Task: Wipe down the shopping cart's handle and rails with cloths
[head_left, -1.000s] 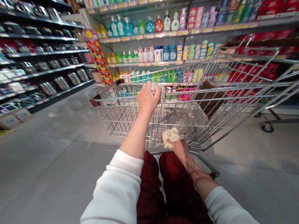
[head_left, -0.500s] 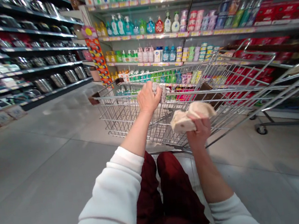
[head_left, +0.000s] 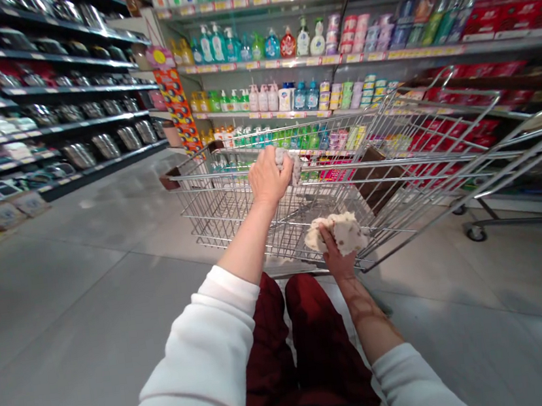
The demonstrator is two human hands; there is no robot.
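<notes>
Over a shopping cart [head_left: 223, 215], the left hand [head_left: 268, 180] clutches a cloth [head_left: 290, 164] on its rail (curled tight), the right hand [head_left: 336, 257] pinching a second cloth [head_left: 341, 234].

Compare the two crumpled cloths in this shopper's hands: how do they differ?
The left cloth, gripped by the left hand, sits high against the upper wires of the shopping cart. The right cloth, in the right hand, is lower and nearer the person. The left cloth looks greyer and mostly hidden; the right is creamier and shows more. Both are pale and crumpled.
</notes>
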